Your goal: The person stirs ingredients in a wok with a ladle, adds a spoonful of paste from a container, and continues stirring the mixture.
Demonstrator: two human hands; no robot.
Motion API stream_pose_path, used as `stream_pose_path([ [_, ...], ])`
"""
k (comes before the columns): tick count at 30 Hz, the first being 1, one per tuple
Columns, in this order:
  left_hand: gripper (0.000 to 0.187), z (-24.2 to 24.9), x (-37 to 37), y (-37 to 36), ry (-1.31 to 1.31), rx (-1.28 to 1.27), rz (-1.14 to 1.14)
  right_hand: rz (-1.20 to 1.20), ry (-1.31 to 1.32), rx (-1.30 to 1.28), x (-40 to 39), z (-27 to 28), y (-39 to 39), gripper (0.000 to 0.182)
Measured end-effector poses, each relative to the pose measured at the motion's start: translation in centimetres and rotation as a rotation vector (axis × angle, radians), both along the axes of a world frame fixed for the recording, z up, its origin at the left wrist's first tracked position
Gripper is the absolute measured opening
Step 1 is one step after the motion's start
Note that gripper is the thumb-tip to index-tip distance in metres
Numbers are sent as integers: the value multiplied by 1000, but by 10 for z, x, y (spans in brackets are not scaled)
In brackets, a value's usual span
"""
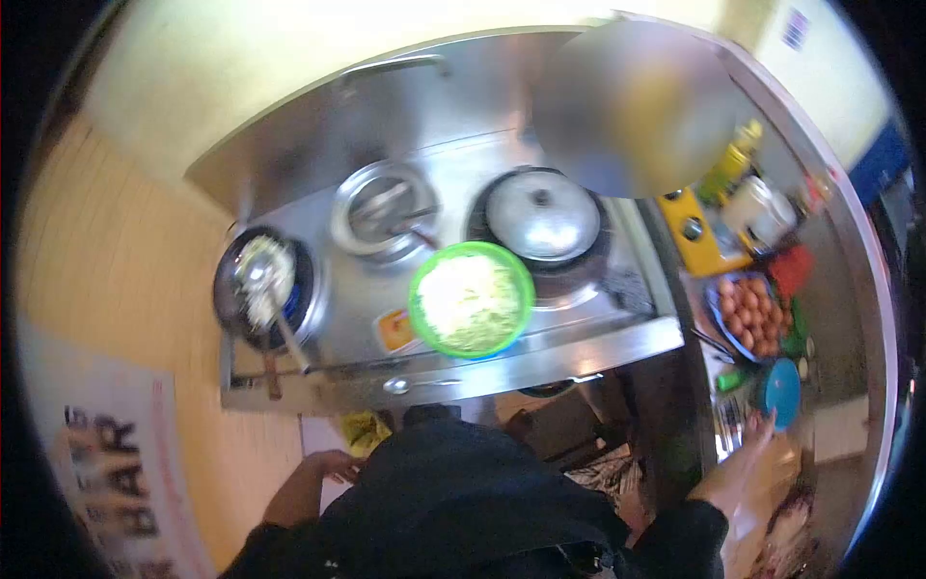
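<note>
From the head view I look straight down over a stainless steel cooking counter (579, 352) with burners. My right hand (748, 473) stretches out to the right, fingers extended and loosely spread, holding nothing. Its fingertips are just short of a round blue lid (781, 391) that lies on the cluttered side shelf. My left hand (333, 466) hangs low on the near left, below the counter edge, beside something yellow (365, 429). Its fingers are curled, but I cannot tell whether it grips anything.

On the stove, a green plastic bowl of pale shredded food (471, 299) sits at the near middle, well apart from both hands. To its left a dark wok (260, 285) holds a metal ladle loaded with the same pale food. Behind the bowl stand an empty steel ring pot (384, 210) and a pot under a domed metal lid (542, 214). A metal spoon (417, 385) lies on the front ledge. Far right, a blue dish of brown eggs (750, 314) sits past the blue lid, with a yellow box (699, 236) and bottles beyond it.

I judge the step in hand to be a reach toward the side shelf, most likely for the blue lid. The next move calls for a short further stretch, then closing the fingers on its rim, clear of the eggs.
</note>
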State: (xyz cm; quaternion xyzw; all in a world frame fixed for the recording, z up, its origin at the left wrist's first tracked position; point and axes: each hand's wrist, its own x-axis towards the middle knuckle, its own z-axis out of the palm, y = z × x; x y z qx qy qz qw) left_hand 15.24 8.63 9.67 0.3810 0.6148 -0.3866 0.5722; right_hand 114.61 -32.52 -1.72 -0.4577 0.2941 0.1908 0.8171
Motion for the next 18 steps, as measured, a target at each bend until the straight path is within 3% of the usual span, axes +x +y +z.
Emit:
stream_pose_path([
  [3, 54, -16, -57, -20, -39, -29, 312, -78, -297, -201, -128, 100, 72, 76],
  [5, 49, -78, -123, -48, -148, 96, 333, -24, -382, -150, -171, 109, 119, 72],
  [6, 47, -115, -162, -66, -233, 187, 272, 4, -452, -101, -190, 112, 144, 69],
  [7, 45, -158, -207, -87, -356, 357, 94, 221, -506, 31, -208, 101, 175, 62],
  [8, 43, -205, -262, -110, -483, 689, -254, 296, -651, -39, -296, 141, 244, 60],
  [9, 43, -185, -262, -127, -391, 503, 57, 461, -716, 149, -353, 149, 297, 56],
  [10, 43, -166, -261, -138, -286, 377, 323, 572, -558, 72, -400, 164, 360, 52],
  [11, 43, -150, -262, -147, -217, 315, 509, 746, -649, -48, -464, 177, 413, 51],
  [12, 43, -138, -270, -156, -180, 293, 629, 938, -724, -46, -533, 210, 468, 53],
  [14, 42, -124, -285, -170, -147, 291, 769, 1198, -653, 24, -618, 223, 562, 55],
  [17, 42, -101, -297, -189, -102, 305, 913, 1466, -667, 35, -700, 180, 692, 55],
  [18, 42, -95, -297, -195, -88, 306, 954, 1557, -753, -75, -714, 158, 731, 50],
])
